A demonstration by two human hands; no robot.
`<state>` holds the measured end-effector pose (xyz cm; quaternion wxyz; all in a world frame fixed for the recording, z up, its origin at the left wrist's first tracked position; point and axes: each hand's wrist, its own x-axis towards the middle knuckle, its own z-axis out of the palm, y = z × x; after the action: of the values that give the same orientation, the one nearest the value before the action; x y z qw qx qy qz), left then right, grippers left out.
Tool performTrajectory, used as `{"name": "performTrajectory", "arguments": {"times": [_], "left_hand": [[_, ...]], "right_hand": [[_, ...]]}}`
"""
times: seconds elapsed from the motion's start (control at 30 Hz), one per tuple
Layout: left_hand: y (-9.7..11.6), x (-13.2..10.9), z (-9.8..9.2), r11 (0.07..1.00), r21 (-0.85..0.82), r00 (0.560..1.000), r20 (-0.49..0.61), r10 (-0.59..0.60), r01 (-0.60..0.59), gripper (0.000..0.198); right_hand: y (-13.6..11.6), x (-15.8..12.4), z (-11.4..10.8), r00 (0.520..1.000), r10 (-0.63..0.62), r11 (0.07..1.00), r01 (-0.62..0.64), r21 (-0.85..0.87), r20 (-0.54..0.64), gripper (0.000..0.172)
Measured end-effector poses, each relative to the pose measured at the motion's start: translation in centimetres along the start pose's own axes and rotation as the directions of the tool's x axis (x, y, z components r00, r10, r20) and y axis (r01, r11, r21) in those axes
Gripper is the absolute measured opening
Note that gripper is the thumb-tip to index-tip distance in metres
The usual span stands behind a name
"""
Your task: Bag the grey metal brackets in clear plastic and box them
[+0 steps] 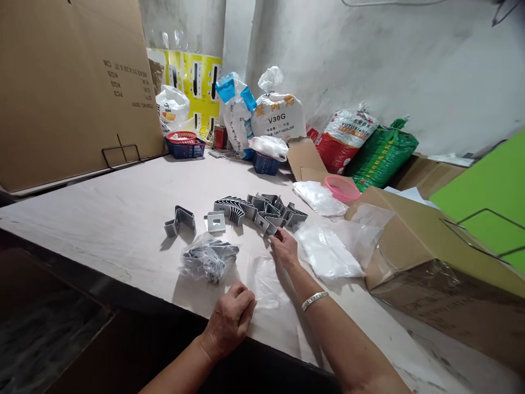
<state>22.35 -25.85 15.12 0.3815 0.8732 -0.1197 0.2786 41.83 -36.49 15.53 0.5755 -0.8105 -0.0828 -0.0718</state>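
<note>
My left hand (232,317) is closed near the table's front edge, pinching the edge of a clear plastic bag (266,279) that lies flat beside it. My right hand (285,249), with a silver bracelet on the wrist, reaches past the bag and has its fingertips closed on the end of a grey bent metal bracket (268,221). That bracket belongs to a loose group. To its left stands a nested row of brackets (234,209). A single bracket (215,221) and another one (180,220) sit farther left. A filled bag of brackets (210,258) lies in front of them.
A stack of clear bags (328,249) lies right of my right arm, against a cardboard box (435,262). Behind are a pink basin (342,189), blue baskets (266,164) and full sacks (279,117). A tall carton (74,93) stands at the left.
</note>
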Motion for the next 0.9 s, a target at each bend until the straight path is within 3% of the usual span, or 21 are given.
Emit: {"name": "performTrajectory", "arguments": {"times": [0.2,0.27,0.33,0.4,0.47,0.53,0.6,0.8,0.9], "left_hand": [[0.2,0.5,-0.3,1.000,0.012,1.000,0.007,-0.005,0.005,0.022],[0.3,0.9,-0.4,1.000,0.024,1.000,0.010,-0.019,0.019,0.021],[0.5,1.4,-0.3,0.999,0.031,1.000,0.012,-0.011,0.010,0.020],[0.8,1.9,-0.3,1.000,0.027,1.000,0.016,0.014,-0.015,0.017],[1.3,2.4,-0.2,0.999,0.019,0.999,0.026,0.036,-0.037,0.015],[1.9,2.9,-0.3,0.999,0.017,0.998,0.043,0.051,-0.052,0.014],[2.4,3.2,-0.6,0.997,0.018,0.995,0.059,0.076,-0.077,0.015],[3.5,2.9,-1.2,0.993,0.030,0.991,0.067,0.115,-0.117,0.017],[4.2,2.7,-0.9,0.997,-0.023,0.993,0.085,0.081,-0.080,0.016]], "right_hand": [[-0.4,-2.7,-4.8,0.994,0.016,1.000,-0.014,0.021,-0.107,0.031],[-1.0,-4.5,-7.0,0.998,-0.014,0.997,0.019,0.076,-0.065,0.029],[-2.0,-6.6,-9.1,0.992,-0.113,0.981,0.103,0.162,0.058,0.022],[-3.4,-8.7,-10.8,0.934,-0.262,0.949,0.203,0.241,0.242,0.014],[-4.8,-10.3,-11.9,0.823,-0.389,0.914,0.290,0.283,0.413,0.011],[-5.9,-11.3,-12.5,0.708,-0.469,0.883,0.373,0.285,0.528,0.013],[-6.4,-11.7,-12.8,0.636,-0.497,0.860,0.454,0.235,0.590,0.015],[-5.3,-11.6,-13.4,0.596,-0.500,0.765,0.644,-0.003,0.628,0.016],[-5.0,-11.8,-13.4,0.622,-0.483,0.712,0.689,-0.137,0.616,0.018]]}}
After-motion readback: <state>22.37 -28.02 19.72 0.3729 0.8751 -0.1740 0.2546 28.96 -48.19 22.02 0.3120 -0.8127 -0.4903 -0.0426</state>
